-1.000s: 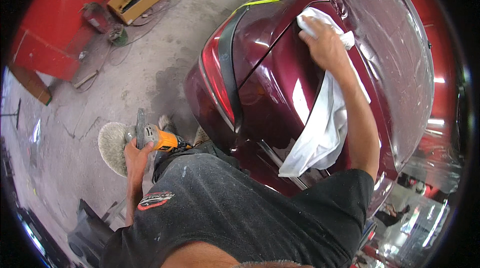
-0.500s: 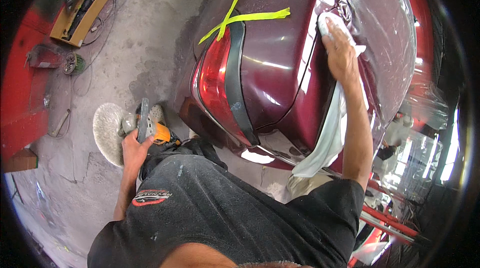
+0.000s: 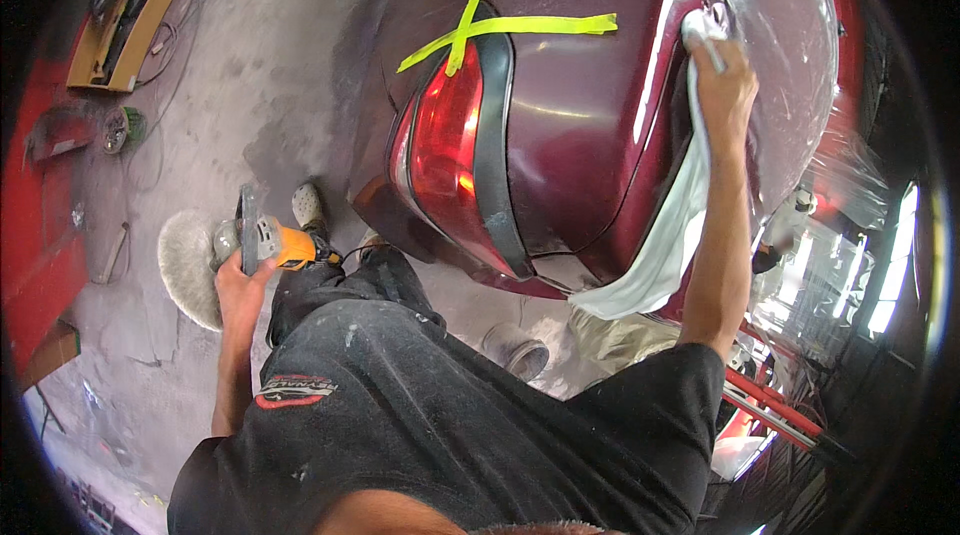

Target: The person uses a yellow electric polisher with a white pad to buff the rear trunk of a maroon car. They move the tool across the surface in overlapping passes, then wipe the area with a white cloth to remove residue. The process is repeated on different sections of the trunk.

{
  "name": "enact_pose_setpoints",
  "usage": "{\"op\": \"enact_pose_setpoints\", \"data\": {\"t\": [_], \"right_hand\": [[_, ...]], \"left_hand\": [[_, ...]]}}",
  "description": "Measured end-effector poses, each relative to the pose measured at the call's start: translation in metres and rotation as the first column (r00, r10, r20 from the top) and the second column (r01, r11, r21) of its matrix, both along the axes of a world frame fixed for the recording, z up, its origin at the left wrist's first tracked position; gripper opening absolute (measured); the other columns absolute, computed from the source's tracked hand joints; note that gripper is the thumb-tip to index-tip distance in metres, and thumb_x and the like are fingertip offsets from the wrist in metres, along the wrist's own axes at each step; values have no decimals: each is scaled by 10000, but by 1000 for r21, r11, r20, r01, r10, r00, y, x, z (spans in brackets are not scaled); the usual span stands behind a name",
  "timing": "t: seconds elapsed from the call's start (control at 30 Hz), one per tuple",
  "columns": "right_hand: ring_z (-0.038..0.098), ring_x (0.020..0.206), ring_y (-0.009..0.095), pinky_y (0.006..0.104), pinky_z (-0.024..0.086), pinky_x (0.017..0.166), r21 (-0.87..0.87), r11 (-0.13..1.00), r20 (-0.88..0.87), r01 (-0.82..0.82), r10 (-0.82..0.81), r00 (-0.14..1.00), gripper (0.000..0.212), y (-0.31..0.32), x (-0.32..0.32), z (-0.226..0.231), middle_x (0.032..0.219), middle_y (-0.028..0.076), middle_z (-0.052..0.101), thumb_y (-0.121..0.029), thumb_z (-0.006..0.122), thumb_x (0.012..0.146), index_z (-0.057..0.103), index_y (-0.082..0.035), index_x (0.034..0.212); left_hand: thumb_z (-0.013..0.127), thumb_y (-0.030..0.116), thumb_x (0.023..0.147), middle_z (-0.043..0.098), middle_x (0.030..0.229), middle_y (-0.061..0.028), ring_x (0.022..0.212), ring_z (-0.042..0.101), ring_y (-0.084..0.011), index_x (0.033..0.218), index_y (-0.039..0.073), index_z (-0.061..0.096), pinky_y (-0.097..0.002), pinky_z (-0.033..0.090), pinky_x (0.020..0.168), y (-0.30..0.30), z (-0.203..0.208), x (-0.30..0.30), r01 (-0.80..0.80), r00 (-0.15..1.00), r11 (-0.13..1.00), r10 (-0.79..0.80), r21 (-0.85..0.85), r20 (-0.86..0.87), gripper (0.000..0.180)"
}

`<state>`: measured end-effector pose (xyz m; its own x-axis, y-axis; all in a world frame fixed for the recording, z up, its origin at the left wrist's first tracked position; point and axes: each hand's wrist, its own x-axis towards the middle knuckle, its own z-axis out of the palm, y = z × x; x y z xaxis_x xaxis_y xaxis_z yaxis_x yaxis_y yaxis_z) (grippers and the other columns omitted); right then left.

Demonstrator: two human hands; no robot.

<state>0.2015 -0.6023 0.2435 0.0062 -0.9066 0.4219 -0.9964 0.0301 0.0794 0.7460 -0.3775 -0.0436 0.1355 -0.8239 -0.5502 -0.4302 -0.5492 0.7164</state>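
Observation:
My left hand [image 3: 241,287] is closed around the handle of a yellow and grey polisher [image 3: 292,248], held low beside my legs. Its round, pale fleecy pad [image 3: 186,270] faces away to the left. On the dark maroon car [image 3: 572,150], my right hand [image 3: 728,93] grips a white cloth [image 3: 655,260] with bent fingers. The cloth is bunched under the fingertips and its long end hangs down along the panel edge toward me. To the left of that edge sits a red tail light [image 3: 443,140] with a black trim strip. Crossed yellow tape [image 3: 540,26] sticks above the light.
An open cardboard box [image 3: 127,30] with dark contents lies at the far left, near a green-sided round object [image 3: 122,129] and a cord. A bucket [image 3: 518,350] stands on the floor below the car. Clear plastic sheeting [image 3: 800,285] hangs at the right.
My view has shifted, so the car sits farther right. My right hand's fingers were laid flatter on the cloth and are now more bent. The polisher appears slightly farther left in my left hand.

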Motion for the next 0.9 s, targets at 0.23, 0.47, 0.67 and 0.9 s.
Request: {"op": "enact_pose_setpoints", "data": {"t": [0.23, 0.47, 0.67, 0.9], "right_hand": [[718, 977, 348, 423, 530, 884, 69, 995, 22, -78, 77, 997, 289, 32, 51, -12, 1003, 176, 726, -263, 752, 899, 759, 10, 991], [707, 1047, 391, 440, 522, 931, -56, 993, -57, 108, -111, 992, 392, -33, -14, 8, 1068, 213, 736, -378, 711, 913, 781, -29, 1079], [591, 1299, 375, 430, 445, 1107, 195, 971, 35, -142, 137, 990, 410, 18, 14, 7, 1366, 196, 644, -184, 619, 989, 631, -80, 1386], [552, 1349, 366, 436, 431, 1142, 233, 963, -72, -134, 155, 985, 400, 17, 8, -1, 1441, 187, 588, -49, 499, 1006, 634, -75, 1381]], "left_hand": [[765, 95, 823, 768, 931, -141, 843, 712, -220, 1103, -17, 740, -366, 537, 824, 3, 10, -5, 8, 1000, 1000, -8, 29, -3, 302], [759, 84, 823, 767, 913, -144, 835, 718, -217, 1079, -22, 738, -370, 540, 812, -7, 10, -10, 82, 996, 997, -81, 13, -43, 278], [751, 75, 834, 768, 913, -149, 832, 724, -227, 1077, -22, 738, -378, 541, 813, -8, 10, -9, 55, 996, 998, -56, -19, -68, 262], [755, 86, 836, 765, 904, -145, 821, 723, -245, 1080, -21, 736, -384, 542, 807, -10, 0, -7, 73, 997, 997, -74, -21, -39, 267]]}}
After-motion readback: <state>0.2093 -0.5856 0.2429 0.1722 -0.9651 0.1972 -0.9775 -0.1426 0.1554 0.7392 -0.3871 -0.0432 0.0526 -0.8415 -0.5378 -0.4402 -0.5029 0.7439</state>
